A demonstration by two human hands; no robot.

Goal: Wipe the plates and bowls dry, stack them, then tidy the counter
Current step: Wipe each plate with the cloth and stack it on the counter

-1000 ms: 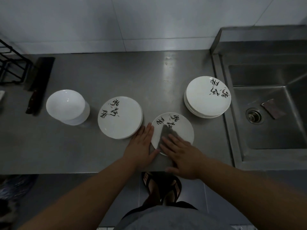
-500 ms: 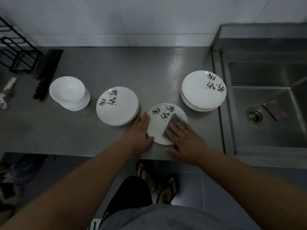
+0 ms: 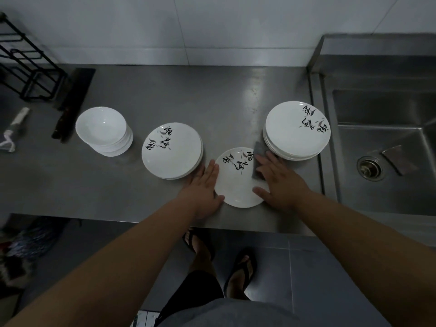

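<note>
A single white plate (image 3: 237,185) with black brush lettering lies near the counter's front edge. My left hand (image 3: 204,188) rests flat against its left rim, fingers straight. My right hand (image 3: 280,181) presses a grey cloth (image 3: 257,152) onto the plate's right side with flat fingers. A stack of the same plates (image 3: 173,151) sits to the left. A second, taller stack of plates (image 3: 297,131) stands to the right, close to the cloth. A stack of plain white bowls (image 3: 103,131) is further left.
The steel counter (image 3: 165,95) ends at a sink (image 3: 387,161) on the right, with a drain (image 3: 369,167) and a grey scrap in it. A black cleaver (image 3: 73,102), a black wire rack (image 3: 26,67) and a small tool (image 3: 14,128) lie at the left.
My right hand has slid the cloth from the plate's middle to its right edge, toward the right stack. My left hand stays against the left rim. The camera has shifted a little.
</note>
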